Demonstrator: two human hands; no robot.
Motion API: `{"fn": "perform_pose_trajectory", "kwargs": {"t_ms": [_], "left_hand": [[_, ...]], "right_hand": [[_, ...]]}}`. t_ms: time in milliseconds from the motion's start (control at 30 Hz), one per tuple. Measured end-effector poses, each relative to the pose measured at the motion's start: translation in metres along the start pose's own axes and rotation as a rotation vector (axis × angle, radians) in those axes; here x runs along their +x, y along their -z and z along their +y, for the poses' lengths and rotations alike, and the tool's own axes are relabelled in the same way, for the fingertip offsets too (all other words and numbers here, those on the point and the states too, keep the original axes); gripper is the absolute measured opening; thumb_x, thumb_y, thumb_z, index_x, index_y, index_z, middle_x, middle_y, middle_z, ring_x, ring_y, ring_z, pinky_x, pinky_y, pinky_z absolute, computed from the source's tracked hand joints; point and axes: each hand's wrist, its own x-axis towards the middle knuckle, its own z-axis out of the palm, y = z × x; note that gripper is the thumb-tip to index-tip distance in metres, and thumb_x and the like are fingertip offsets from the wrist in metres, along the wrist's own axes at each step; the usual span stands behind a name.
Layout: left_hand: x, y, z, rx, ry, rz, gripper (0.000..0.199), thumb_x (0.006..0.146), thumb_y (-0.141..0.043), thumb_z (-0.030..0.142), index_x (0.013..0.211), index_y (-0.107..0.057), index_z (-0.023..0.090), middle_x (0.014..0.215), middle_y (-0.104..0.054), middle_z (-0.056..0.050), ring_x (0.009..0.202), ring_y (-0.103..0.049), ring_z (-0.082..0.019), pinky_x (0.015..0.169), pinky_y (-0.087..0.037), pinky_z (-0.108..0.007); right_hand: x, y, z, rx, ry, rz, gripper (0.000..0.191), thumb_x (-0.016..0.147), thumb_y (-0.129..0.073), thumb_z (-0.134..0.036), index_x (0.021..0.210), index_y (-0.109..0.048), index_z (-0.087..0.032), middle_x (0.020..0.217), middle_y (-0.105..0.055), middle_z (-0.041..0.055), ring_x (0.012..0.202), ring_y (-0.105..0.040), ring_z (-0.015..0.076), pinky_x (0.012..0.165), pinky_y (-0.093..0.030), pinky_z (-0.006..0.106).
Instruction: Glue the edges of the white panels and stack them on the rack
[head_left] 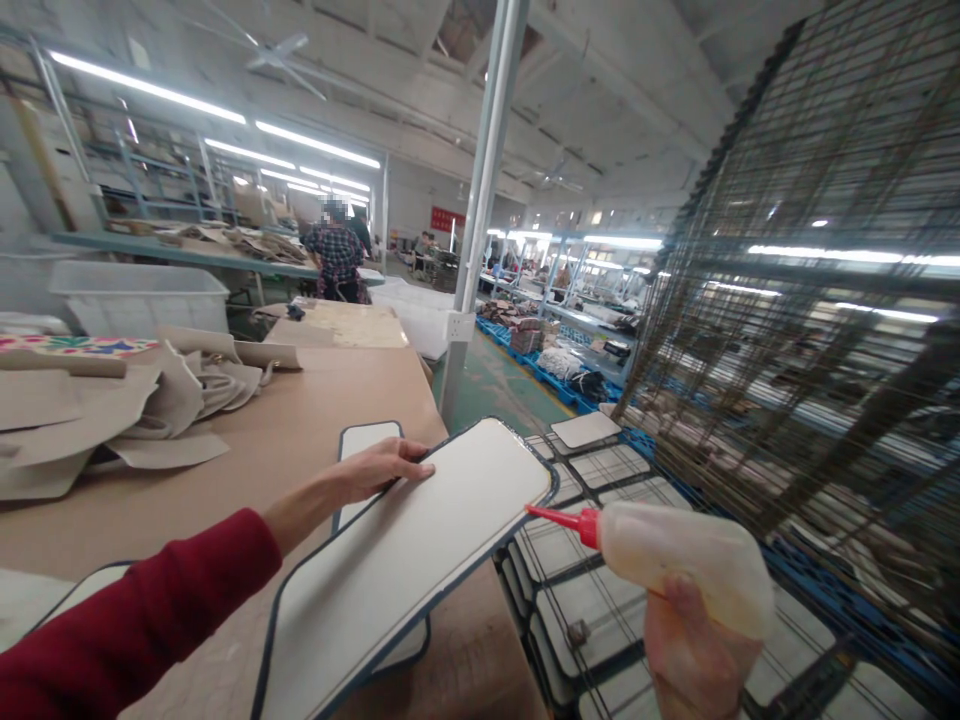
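My left hand (390, 465) grips the upper left edge of a white panel (405, 560) with a dark blue border, thumb on its face. The panel is held tilted above the table. In my right hand (697, 640) is a translucent squeeze bottle (682, 560), lying nearly level and partly filled with yellowish liquid. Its red nozzle (562, 518) points left, with the tip at the panel's right edge; whether it touches, I cannot tell. A second white panel with a dark border (367, 437) lies on the table, partly hidden behind the held one.
A brown-topped table (315, 400) carries beige cut pieces (180, 400) at the left. To the right, several panels lie on a wire rack (592, 590), below a raised stack of wire racks (810, 200). A metal post (480, 200) rises beyond the table. A person (335, 250) stands further back.
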Motion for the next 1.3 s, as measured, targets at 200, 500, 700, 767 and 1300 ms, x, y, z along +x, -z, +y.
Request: {"fn": "perform_pose_trajectory", "kwargs": {"t_ms": [200, 500, 700, 767, 1300], "left_hand": [[-0.003, 0.0, -0.001, 0.002, -0.004, 0.031, 0.039, 0.068, -0.076, 0.034, 0.101, -0.07, 0.014, 0.088, -0.073, -0.007, 0.075, -0.067, -0.019, 0.068, -0.052, -0.025], [-0.004, 0.002, -0.004, -0.004, -0.021, 0.087, 0.039, 0.066, -0.077, 0.035, 0.097, -0.071, 0.013, 0.082, -0.073, -0.006, 0.071, -0.066, -0.018, 0.064, -0.051, -0.023], [-0.003, 0.002, -0.006, -0.005, -0.022, 0.083, 0.043, 0.066, -0.077, 0.037, 0.099, -0.07, 0.012, 0.082, -0.073, -0.007, 0.073, -0.067, -0.019, 0.063, -0.051, -0.024], [-0.003, 0.002, -0.005, -0.005, -0.021, 0.08, 0.044, 0.065, -0.077, 0.038, 0.099, -0.07, 0.012, 0.083, -0.073, -0.008, 0.072, -0.067, -0.02, 0.063, -0.051, -0.024], [0.0, -0.011, 0.003, 0.011, 0.047, 0.145, 0.048, 0.054, -0.081, 0.046, 0.083, -0.069, 0.01, 0.079, -0.073, -0.009, 0.058, -0.064, -0.017, 0.054, -0.048, -0.025]], "right_hand": [[-0.005, -0.007, -0.001, -0.06, -0.015, 0.01, 0.031, 0.063, -0.079, -0.032, 0.083, -0.059, -0.018, 0.072, -0.061, -0.0001, 0.068, -0.059, 0.0178, 0.073, -0.051, 0.036], [-0.011, -0.005, 0.01, -0.279, 0.035, -0.109, 0.046, 0.071, -0.071, -0.048, 0.101, -0.058, -0.015, 0.091, -0.065, 0.0126, 0.091, -0.062, 0.0311, 0.073, -0.053, 0.045], [-0.012, 0.0, 0.018, -0.274, 0.015, -0.134, 0.043, 0.072, -0.072, -0.043, 0.101, -0.058, -0.015, 0.091, -0.065, 0.0118, 0.089, -0.063, 0.0303, 0.074, -0.053, 0.045], [-0.012, 0.003, 0.021, -0.265, 0.009, -0.145, 0.044, 0.072, -0.072, -0.043, 0.103, -0.058, -0.015, 0.094, -0.065, 0.0122, 0.09, -0.063, 0.0303, 0.073, -0.053, 0.044], [-0.013, 0.006, 0.022, -0.247, -0.042, -0.173, 0.05, 0.067, -0.075, -0.048, 0.102, -0.06, -0.016, 0.092, -0.065, 0.0123, 0.093, -0.061, 0.0308, 0.074, -0.053, 0.045]]}}
